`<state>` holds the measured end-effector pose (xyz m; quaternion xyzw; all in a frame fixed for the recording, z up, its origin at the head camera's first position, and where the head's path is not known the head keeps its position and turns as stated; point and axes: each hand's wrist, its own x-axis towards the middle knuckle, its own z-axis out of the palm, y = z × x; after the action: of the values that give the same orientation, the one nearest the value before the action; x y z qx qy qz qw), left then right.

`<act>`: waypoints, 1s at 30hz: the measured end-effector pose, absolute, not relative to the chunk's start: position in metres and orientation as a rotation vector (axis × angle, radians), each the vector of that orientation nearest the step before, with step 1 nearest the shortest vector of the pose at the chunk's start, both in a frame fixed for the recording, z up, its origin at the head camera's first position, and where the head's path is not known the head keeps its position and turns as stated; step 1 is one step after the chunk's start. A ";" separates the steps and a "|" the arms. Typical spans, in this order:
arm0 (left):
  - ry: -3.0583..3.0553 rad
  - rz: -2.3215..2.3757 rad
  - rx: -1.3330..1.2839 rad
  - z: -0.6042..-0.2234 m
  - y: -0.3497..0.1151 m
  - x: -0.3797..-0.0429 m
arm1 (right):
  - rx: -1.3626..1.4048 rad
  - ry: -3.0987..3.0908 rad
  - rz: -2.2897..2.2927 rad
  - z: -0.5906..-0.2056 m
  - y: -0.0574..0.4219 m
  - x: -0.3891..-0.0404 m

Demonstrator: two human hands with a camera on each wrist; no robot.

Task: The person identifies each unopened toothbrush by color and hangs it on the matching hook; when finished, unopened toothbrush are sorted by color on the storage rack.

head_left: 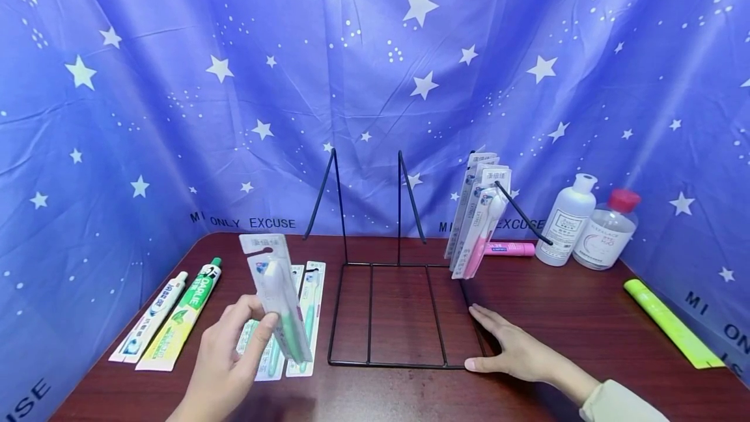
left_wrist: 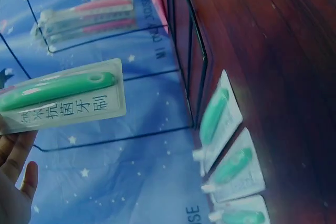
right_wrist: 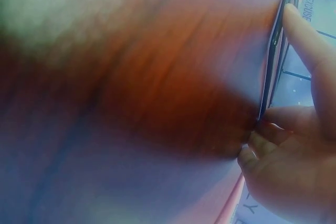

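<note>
My left hand (head_left: 230, 350) pinches a packaged green toothbrush (head_left: 280, 298) between thumb and fingers, holding it raised with its hang-hole end up. In the left wrist view its green handle (left_wrist: 63, 88) shows through the clear pack. Beneath it on the table lie several more green toothbrush packs (head_left: 306, 327). A black wire rack (head_left: 387, 365) with three upright hooks stands in the middle. Pink toothbrush packs (head_left: 482, 226) hang from its right hook. My right hand (head_left: 515, 347) touches the right side of the rack's base with fingers spread; the right wrist view shows fingertips against the wire (right_wrist: 270, 69).
Two toothpaste tubes, one white (head_left: 151, 318) and one green and yellow (head_left: 180, 318), lie at the left. Toward the back right are a pink tube (head_left: 512, 249), a white bottle (head_left: 565, 223) and a red-capped bottle (head_left: 606, 233). A yellow-green tube (head_left: 670, 321) lies far right.
</note>
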<state>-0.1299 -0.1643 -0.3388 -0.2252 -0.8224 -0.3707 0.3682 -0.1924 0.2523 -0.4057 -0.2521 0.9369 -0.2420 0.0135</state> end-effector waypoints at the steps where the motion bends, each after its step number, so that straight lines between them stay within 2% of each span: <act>1: -2.107 -0.957 -0.609 -0.338 -0.162 -0.130 | -0.782 2.918 -0.756 -0.406 0.252 -0.192; 8: -2.078 -1.030 -0.781 -0.332 -0.144 -0.131 | -0.738 2.914 -0.765 -0.408 0.253 -0.193; 21: -2.143 -1.147 -0.725 -0.332 -0.138 -0.133 | -0.759 2.925 -0.772 -0.410 0.254 -0.193; 30: -2.179 -1.207 -0.694 -0.339 -0.137 -0.148 | -0.753 2.903 -0.779 -0.408 0.254 -0.193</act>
<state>-0.1480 -0.1373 -0.3394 -0.2580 -0.8103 -0.4490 0.2744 -0.1930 0.2539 -0.4081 -0.2430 0.9366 -0.2514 0.0215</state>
